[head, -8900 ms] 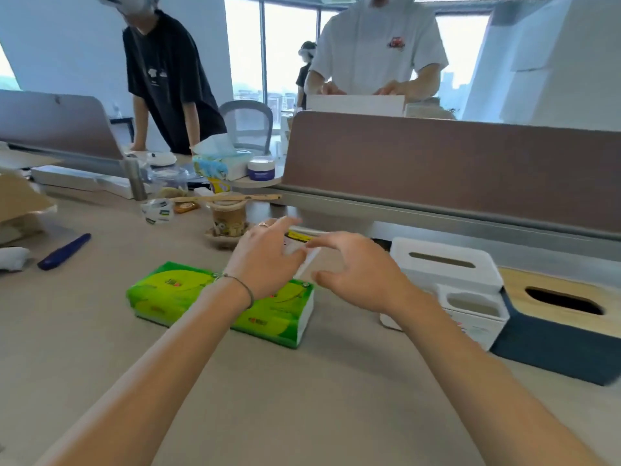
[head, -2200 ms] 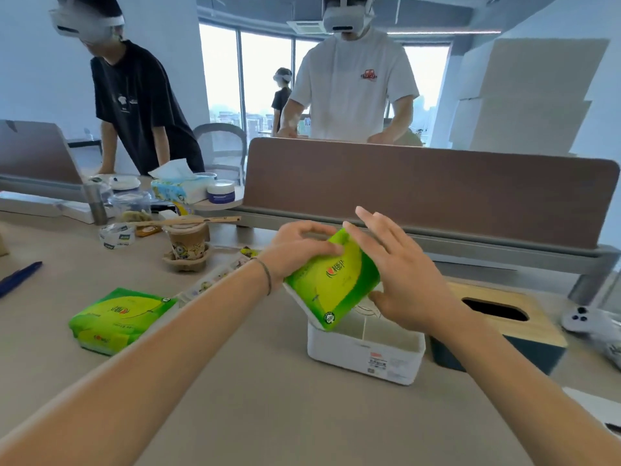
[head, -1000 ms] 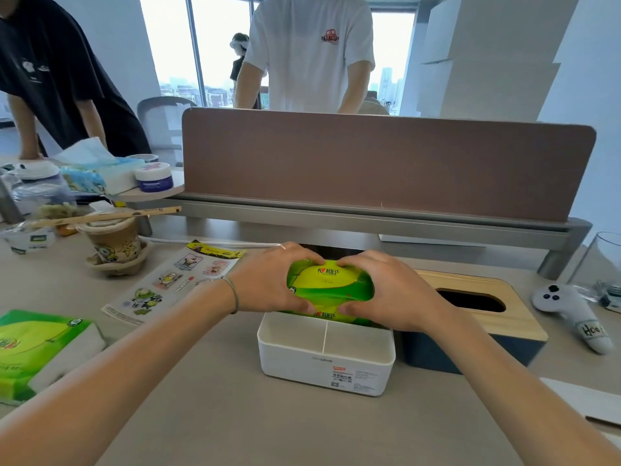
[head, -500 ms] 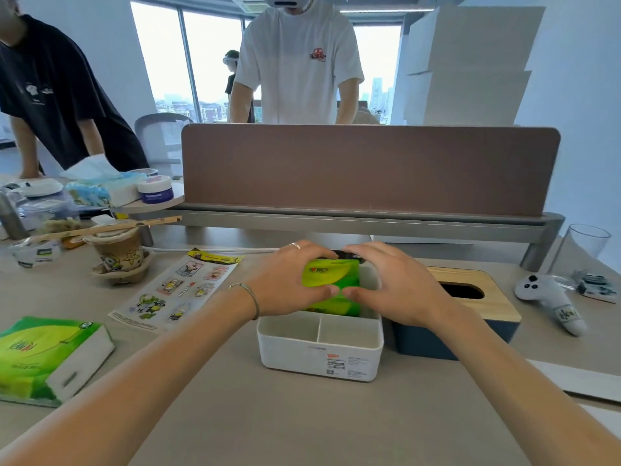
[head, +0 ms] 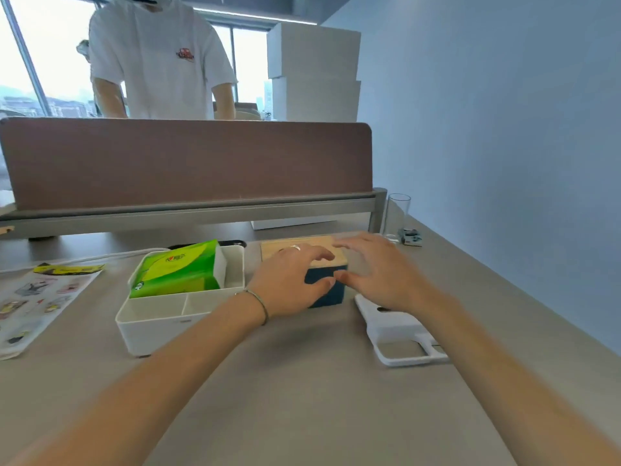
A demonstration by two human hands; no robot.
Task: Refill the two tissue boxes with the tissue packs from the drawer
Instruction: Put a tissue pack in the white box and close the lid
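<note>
A green tissue pack (head: 178, 269) sits tilted in the rear compartment of the lidless white tissue box (head: 151, 322). To its right stands the dark blue tissue box (head: 327, 290) with a wooden lid (head: 279, 247). My left hand (head: 292, 284) rests over that box's left front, fingers spread on lid and side. My right hand (head: 379, 274) hovers at its right end with fingers apart. The white lid (head: 400, 331) of the white box lies flat on the desk, partly under my right forearm.
A brown divider panel (head: 188, 163) runs across the back of the desk; a person in a white shirt (head: 158, 58) stands behind it. A sticker sheet (head: 37, 304) lies at left. A drinking glass (head: 396, 216) and a small toy car (head: 410, 237) stand near the wall.
Both hands let go of the green tissue pack, which now rests in the white box, and moved right onto the blue box. The view swung right.
</note>
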